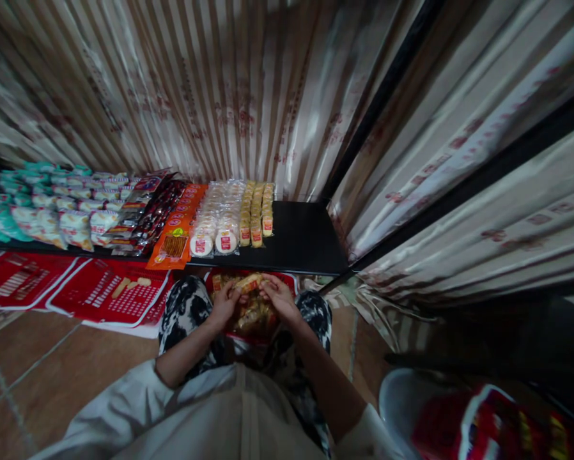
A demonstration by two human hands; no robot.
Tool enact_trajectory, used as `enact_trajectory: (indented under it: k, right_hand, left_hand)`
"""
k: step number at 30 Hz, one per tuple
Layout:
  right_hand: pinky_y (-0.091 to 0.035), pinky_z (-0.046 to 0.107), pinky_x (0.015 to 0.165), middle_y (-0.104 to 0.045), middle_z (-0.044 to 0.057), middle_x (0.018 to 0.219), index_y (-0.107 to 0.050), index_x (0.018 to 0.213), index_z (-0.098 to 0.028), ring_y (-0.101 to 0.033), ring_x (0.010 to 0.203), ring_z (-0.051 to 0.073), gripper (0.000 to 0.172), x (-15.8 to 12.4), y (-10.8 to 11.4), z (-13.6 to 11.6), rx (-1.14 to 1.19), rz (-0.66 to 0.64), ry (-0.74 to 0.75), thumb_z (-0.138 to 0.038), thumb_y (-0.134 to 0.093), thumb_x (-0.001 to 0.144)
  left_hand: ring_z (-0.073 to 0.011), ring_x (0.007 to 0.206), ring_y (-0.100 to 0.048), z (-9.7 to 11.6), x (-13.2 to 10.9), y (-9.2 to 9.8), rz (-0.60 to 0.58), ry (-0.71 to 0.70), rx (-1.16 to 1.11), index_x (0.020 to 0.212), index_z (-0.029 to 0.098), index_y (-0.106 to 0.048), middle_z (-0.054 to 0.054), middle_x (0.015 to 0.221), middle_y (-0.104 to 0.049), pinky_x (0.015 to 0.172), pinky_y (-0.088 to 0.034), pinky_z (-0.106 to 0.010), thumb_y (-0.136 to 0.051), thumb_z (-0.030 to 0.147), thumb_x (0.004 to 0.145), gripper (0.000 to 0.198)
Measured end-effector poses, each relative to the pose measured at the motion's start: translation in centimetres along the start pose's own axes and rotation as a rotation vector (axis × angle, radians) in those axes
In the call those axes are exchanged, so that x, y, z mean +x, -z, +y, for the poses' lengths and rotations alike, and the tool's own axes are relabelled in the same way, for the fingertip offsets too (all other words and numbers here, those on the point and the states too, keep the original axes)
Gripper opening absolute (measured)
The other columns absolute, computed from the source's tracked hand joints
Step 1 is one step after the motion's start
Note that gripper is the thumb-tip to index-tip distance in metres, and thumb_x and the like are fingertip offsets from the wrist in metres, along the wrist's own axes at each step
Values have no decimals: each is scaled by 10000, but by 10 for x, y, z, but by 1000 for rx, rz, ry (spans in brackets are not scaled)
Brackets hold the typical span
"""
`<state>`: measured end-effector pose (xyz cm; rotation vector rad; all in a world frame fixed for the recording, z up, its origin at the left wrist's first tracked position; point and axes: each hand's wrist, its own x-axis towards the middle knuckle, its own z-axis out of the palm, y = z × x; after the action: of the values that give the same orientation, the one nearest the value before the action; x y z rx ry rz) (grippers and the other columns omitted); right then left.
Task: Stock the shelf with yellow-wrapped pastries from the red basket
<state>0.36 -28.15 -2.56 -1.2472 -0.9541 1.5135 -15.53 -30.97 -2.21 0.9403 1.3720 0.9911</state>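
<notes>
My left hand and my right hand meet over a red basket between my knees. Both are closed on the same small yellow-orange snack packet, one at each end. More packets of the same kind lie in the basket under my hands. In front of me is a low black shelf with rows of goods: yellow packets, round white cakes in clear wrap, orange packs, dark red packs and teal-and-white bags.
Red baskets lie on the tiled floor at the left, one holding a few loose packets. Striped curtain cloth hangs behind and to the right of the shelf. A white chair with a red bag stands at the lower right.
</notes>
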Motion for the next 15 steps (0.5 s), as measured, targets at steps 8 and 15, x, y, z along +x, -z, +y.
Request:
enact_trajectory:
  k: [8,15]
  right_hand:
    - [-453,259,579,-602,-1,670,-660,880,-208,-546,607,140,284,-3,10,-11,-519,123,183,-433,-565,736]
    - [-424,328,898,-596,58,1128,-563,1198,-250,-537,1007,190,410,-12,12,-38,-963,53,572,-247,-569,789]
  left_hand:
    - [-125,649,-604,22,7,2,-110,-43,29,898,166,-532,-3,739,-611,601,-476,-234,-520,407,754,281]
    - [-118,642,-569,61,21,5,-225,-255,576,881,180,-587,18,710,-618,633,-452,-223,-483,261,780,166]
